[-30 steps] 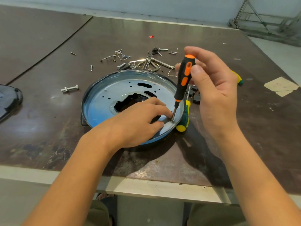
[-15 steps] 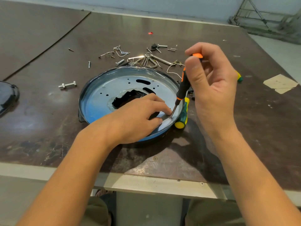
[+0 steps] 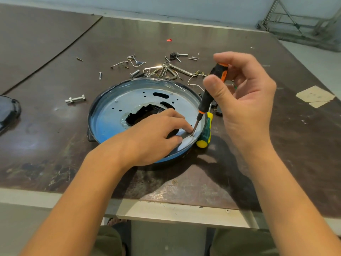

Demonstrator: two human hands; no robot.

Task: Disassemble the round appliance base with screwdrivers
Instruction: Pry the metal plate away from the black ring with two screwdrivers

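Observation:
The round appliance base (image 3: 110,108), a shallow metal pan with a bluish sheen and a jagged dark hole in its middle, lies on the brown table. My left hand (image 3: 156,133) rests on its near right part, with the index fingertip beside a screw (image 3: 191,135) near the rim. My right hand (image 3: 245,100) pinches the handle of a black and orange screwdriver (image 3: 208,95). The screwdriver leans to the right and its tip sits in that screw. A green and yellow screwdriver (image 3: 205,133) lies on the table against the base's right rim.
Loose screws, hex keys and wire clips (image 3: 166,71) are scattered behind the base. A bolt with a nut (image 3: 75,99) lies to its left. A black part (image 3: 9,111) sits at the left edge, and a taped patch (image 3: 315,96) at the right.
My right hand's fingers have shifted round the screwdriver handle, which now leans further to the right. My left hand has stayed on the base by the screw.

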